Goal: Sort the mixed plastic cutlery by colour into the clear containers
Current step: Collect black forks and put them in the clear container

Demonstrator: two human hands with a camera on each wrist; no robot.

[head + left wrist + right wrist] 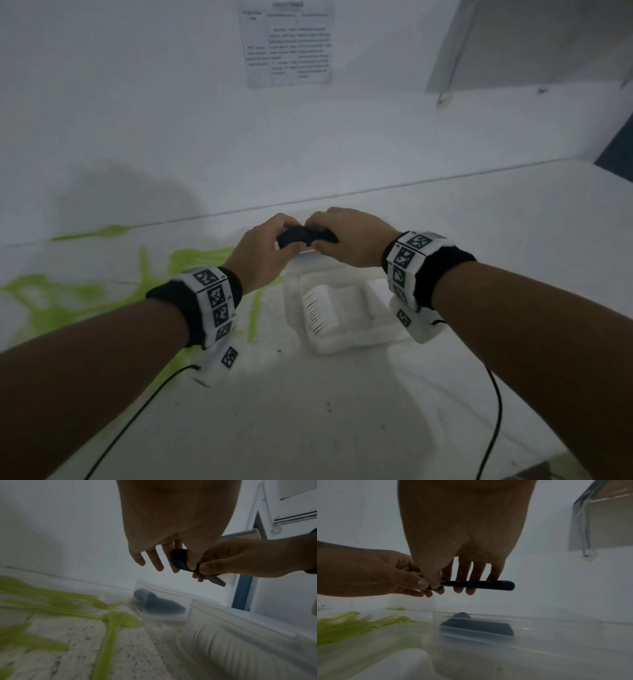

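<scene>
A bundle of black plastic cutlery point(305, 236) is held in the air between both hands. My left hand point(274, 240) pinches one end of the black cutlery point(181, 562) with thumb and forefinger, its other fingers point(155, 562) straight. My right hand point(342, 236) grips the other end of the black cutlery point(481, 585). Below the hands a clear container point(171, 588) holds more black cutlery point(159, 604); the same container point(539, 619) shows in the right wrist view. Green cutlery point(85, 291) lies loose on the table at the left.
A second clear container point(342, 342) with a white label in it stands nearer to me, under my wrists. A printed sheet point(286, 44) hangs on the white wall behind. Black cables point(493, 411) trail from both wristbands across the white table.
</scene>
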